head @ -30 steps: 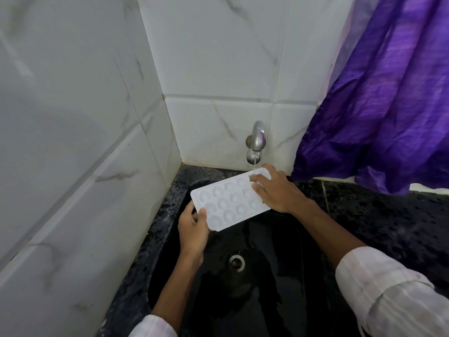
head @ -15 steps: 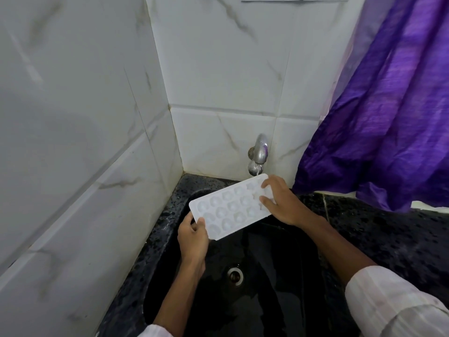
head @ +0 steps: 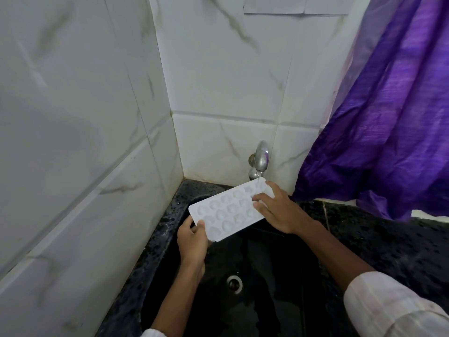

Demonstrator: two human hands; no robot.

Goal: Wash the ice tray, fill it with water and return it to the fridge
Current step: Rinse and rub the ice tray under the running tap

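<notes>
A white ice tray (head: pixel 227 210) with several rounded cups is held over the black sink (head: pixel 267 276), tilted up toward the tap. My left hand (head: pixel 193 237) grips its near left corner from below. My right hand (head: pixel 279 209) lies on its far right end, fingers spread over the cups. The chrome tap (head: pixel 258 161) sticks out of the wall just above the tray's far corner, and a thin stream of water falls onto that corner. The tray's right end is hidden under my right hand.
The sink's drain (head: pixel 234 283) lies below the tray. A black speckled counter (head: pixel 388 239) runs to the right. White marble tile walls (head: pixel 85 142) close in the left and back. A purple curtain (head: pixel 388 117) hangs over the counter on the right.
The view has tilted upward, so the sink and hands sit lower in frame. The fingers of my right hand have shifted across the tray's far end under the running water.
</notes>
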